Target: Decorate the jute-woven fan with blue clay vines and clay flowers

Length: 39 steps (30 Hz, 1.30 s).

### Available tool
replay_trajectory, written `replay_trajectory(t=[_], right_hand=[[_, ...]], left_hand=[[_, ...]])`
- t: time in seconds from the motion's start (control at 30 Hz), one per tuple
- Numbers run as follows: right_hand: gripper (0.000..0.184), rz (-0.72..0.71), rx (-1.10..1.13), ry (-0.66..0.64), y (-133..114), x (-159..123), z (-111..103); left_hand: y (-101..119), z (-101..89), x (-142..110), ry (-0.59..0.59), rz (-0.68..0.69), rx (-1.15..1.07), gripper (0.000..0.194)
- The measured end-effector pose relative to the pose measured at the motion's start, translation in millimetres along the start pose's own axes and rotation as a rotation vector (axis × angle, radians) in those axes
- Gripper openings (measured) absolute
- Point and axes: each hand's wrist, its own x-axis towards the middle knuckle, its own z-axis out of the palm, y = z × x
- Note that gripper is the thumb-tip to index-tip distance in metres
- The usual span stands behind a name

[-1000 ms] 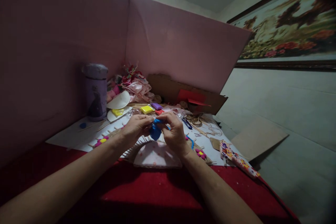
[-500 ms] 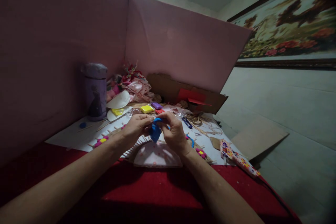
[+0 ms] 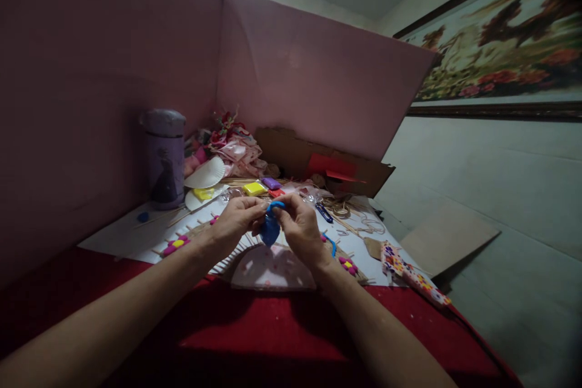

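A lump of soft blue modelling clay [image 3: 270,231] hangs between my two hands, with a curved strand at its top. My left hand [image 3: 243,216] pinches it from the left with closed fingers. On the other side, my right hand [image 3: 297,227] has thumb and fingers closed on the strand. Below them lies a half-round craft piece [image 3: 273,270] covered in pale pink fabric, edged with a fan of sticks. Pink and yellow clay flowers [image 3: 176,245] decorate its outer band, and a blue clay strip [image 3: 331,245] lies on the band's right part, partly hidden by my right hand.
A purple flask [image 3: 166,160] stands at the left. Yellow [image 3: 254,188] and purple [image 3: 271,183] clay packets lie behind my hands. A box cutter [image 3: 324,213] and a flower-patterned glue gun [image 3: 416,276] are to the right. Cardboard [image 3: 277,144] leans at the back.
The blue clay has turned slightly between my fingers; its top strand now shows as a clearer arch. My hands stay in nearly the same place.
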Motion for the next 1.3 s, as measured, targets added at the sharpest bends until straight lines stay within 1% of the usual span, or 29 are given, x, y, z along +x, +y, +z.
replay_trajectory(t=[0.1, 0.17, 0.2, 0.27, 0.33, 0.4, 0.47, 0.53, 0.57, 0.67, 0.73, 0.83, 0.9, 0.97, 1.03, 1.1, 1.23, 1.3], right_hand=[[0.014, 0.073, 0.153, 0.058, 3, 2, 0], [0.016, 0.044, 0.169, 0.08, 2, 2, -1], [0.015, 0.01, 0.14, 0.079, 1, 1, -1], [0.011, -0.063, 0.012, 0.066, -3, -1, -1], [0.008, -0.092, -0.114, 0.055, -6, -3, -1], [0.008, -0.057, -0.111, 0.071, -6, -3, -1], [0.011, -0.009, -0.006, 0.093, -4, -2, -1], [0.013, -0.002, 0.046, 0.103, -3, -1, -1], [0.013, -0.021, 0.021, 0.097, -3, -2, -1], [0.007, -0.102, -0.159, 0.079, -6, -4, -1], [0.006, -0.094, -0.192, 0.081, -7, -4, -1], [0.011, -0.02, -0.036, 0.1, -5, -2, -1], [0.013, -0.012, 0.036, 0.105, -3, -1, -1], [0.012, -0.046, -0.01, 0.088, -4, -2, -1], [0.008, -0.086, -0.115, 0.067, -5, -4, 0], [0.006, -0.08, -0.153, 0.063, -7, -5, 0], [0.013, -0.012, -0.002, 0.142, -5, -3, -1], [0.017, 0.016, 0.087, 0.155, -4, -1, -2]], left_hand=[[1, 1.2, 1, 0.002, 0.005, -0.016, 0.029], [1, 1.3, 1, 0.021, 0.003, -0.022, 0.029], [1, 1.3, 1, 0.032, 0.004, -0.02, 0.029], [0, 1.2, 1, 0.047, 0.022, -0.003, 0.029], [-1, 1.6, 1, 0.044, 0.045, 0.016, 0.028], [-1, 2.3, 1, 0.035, 0.057, 0.021, 0.028], [-1, 2.7, 1, 0.035, 0.056, 0.007, 0.029], [0, 2.7, 1, 0.041, 0.057, -0.008, 0.029], [0, 2.7, 1, 0.043, 0.059, -0.012, 0.029], [-1, 3.0, 1, 0.03, 0.067, -0.002, 0.027], [-1, 3.8, 1, 0.02, 0.072, 0.002, 0.027], [-1, 4.5, 0, 0.028, 0.065, -0.016, 0.026], [-1, 4.0, 0, 0.041, 0.055, -0.028, 0.026], [-1, 3.0, 0, 0.047, 0.055, -0.029, 0.027], [-2, 2.5, 0, 0.036, 0.062, -0.023, 0.027], [-2, 3.0, 0, 0.022, 0.067, -0.024, 0.027], [0, 4.9, 1, 0.028, 0.06, -0.049, 0.025], [1, 4.9, 1, 0.046, 0.059, -0.057, 0.026]])
